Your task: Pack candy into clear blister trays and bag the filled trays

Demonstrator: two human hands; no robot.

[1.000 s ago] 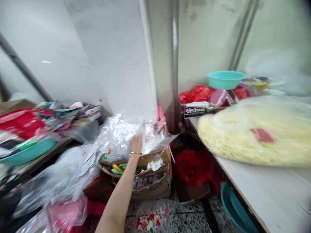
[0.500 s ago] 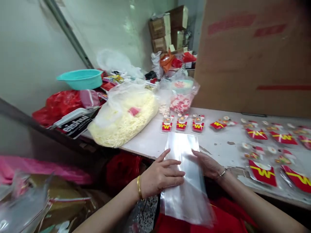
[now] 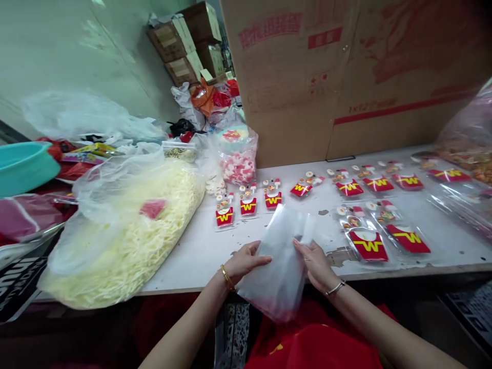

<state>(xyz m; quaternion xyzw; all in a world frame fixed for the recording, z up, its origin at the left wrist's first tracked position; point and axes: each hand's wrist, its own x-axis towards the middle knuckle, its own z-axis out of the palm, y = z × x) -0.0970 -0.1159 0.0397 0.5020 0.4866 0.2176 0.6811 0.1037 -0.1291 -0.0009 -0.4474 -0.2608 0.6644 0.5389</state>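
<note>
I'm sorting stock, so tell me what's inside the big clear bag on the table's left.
The big clear bag holds pale yellow shreds. A reddish patch shows too; I cannot tell whether it's inside. Anything deeper is covered by the shreds.

Behind bags (image 3: 280, 279), packets (image 3: 273, 200) on table (image 3: 184, 264)

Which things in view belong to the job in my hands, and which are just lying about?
Likely part of the job:
flat clear plastic packaging, held by left hand and right hand
red pieces with yellow zigzags, in clear plastic, on white table

Probably just lying about:
turquoise plastic basin, far left
stacked brown cardboard boxes, at back
</note>
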